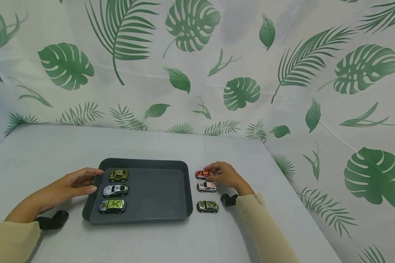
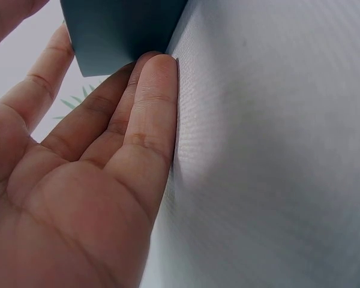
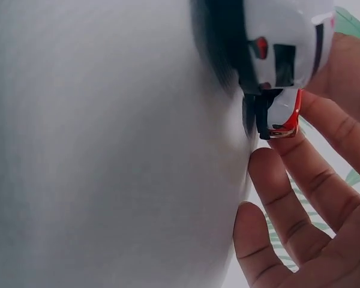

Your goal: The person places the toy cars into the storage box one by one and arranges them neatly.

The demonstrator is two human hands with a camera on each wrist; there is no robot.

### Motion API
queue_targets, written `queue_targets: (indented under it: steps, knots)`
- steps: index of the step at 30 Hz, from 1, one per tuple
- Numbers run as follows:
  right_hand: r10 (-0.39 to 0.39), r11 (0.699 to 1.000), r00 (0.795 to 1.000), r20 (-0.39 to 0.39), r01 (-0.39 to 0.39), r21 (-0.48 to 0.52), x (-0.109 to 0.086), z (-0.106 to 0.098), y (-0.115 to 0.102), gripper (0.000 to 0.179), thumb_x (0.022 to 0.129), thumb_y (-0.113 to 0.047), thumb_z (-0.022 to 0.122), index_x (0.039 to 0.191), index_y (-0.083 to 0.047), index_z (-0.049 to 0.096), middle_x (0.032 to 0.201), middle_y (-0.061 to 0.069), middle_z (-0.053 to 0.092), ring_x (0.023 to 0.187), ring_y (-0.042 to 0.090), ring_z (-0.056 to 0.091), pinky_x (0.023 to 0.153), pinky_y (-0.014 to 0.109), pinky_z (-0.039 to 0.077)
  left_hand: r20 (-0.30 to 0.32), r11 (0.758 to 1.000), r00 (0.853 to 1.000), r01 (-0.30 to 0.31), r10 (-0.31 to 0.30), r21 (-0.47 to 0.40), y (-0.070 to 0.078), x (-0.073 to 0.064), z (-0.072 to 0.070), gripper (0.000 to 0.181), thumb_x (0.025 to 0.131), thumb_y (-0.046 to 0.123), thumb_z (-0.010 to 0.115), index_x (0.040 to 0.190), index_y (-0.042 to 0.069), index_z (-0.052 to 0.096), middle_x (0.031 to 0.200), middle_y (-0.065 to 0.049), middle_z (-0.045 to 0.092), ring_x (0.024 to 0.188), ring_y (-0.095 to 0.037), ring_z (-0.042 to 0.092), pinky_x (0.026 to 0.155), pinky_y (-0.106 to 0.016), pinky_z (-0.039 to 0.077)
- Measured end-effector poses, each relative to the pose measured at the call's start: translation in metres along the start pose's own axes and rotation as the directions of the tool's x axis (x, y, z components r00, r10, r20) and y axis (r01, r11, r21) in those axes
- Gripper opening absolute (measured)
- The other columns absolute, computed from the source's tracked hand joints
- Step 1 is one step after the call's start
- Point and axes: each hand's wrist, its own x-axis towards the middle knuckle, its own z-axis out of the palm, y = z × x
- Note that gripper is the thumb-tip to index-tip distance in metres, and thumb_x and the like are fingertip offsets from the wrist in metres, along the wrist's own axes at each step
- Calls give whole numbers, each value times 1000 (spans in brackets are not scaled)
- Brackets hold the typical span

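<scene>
Pinched at its near end between the thumb and fingers of my right hand (image 1: 226,175) is the red car (image 1: 200,174), out on the white cloth (image 1: 171,243) to the right of the tray (image 1: 158,190). From where I sit, the hold looks narrow, with the thumb on one side and a finger on the other. Whether the wheels bear on the cloth I cannot tell for certain, since the right wrist view shows the car partly hidden behind the white car (image 1: 206,187).

My left hand (image 1: 75,183) has its fingers extended and lightly spread, thumb and index at the tray's left rim. The left wrist view puts other fingertips low by the tray's end, close along the cloth. I read that as steadying contact rather than a clamp.

As for progress, I judge it about half and half. Three cars sit inside the tray in a column along its left side: the olive car (image 1: 118,175) farthest from me, the black-and-white car (image 1: 115,190) in the middle, and the yellow-green car (image 1: 112,206) nearest. The rest of the tray's floor is bare. Three more are outside, in a rough column just beside its right rim: the red one in my fingers, the white one close by it, and the camouflage car (image 1: 207,207) a little apart, untouched.
</scene>
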Motion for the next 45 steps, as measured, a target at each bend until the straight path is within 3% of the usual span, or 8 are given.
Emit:
queue_targets:
  steps: [6,14,26,37,45]
  knots:
    - [3,1000,1000,2,-3,-4,0,0,-1,31,92,-7,86,121,0,79,104,9,70,92,19,59,76,34,48,-3,1000,1000,-3,3,3,0,0,0,64,112,23,63,162,-5,35,167,-40,27,148,-67,33,110,-74,44]
    - [1,1000,1000,7,-1,-12,0,-2,0,30,93,-8,85,122,0,79,105,8,71,95,21,64,79,35,52,-4,1000,1000,0,0,4,-1,1,0,65,112,23,64,162,-5,35,168,-41,26,148,-67,32,110,-75,43]
    - [-13,998,1000,-14,12,-58,-8,-9,-6,29,95,-8,83,123,-2,79,119,12,75,105,28,68,80,38,56,-3,1000,1000,8,-8,6,0,1,0,66,111,24,64,162,-5,35,167,-41,27,148,-67,32,110,-75,43]
    - [-91,995,995,-45,89,-45,-16,-13,-13,27,97,-6,81,123,0,78,122,15,76,106,26,68,96,50,59,-4,1000,1000,2,-2,10,0,1,0,65,111,23,64,162,-5,36,167,-40,28,148,-66,34,109,-74,44]
    - [-117,993,991,-72,117,-1,-21,-12,-21,28,97,-8,82,124,-1,79,122,13,77,110,26,69,96,48,60,3,1000,1000,10,-10,2,0,1,0,66,111,24,64,163,-5,34,167,-41,26,148,-67,32,109,-75,44]
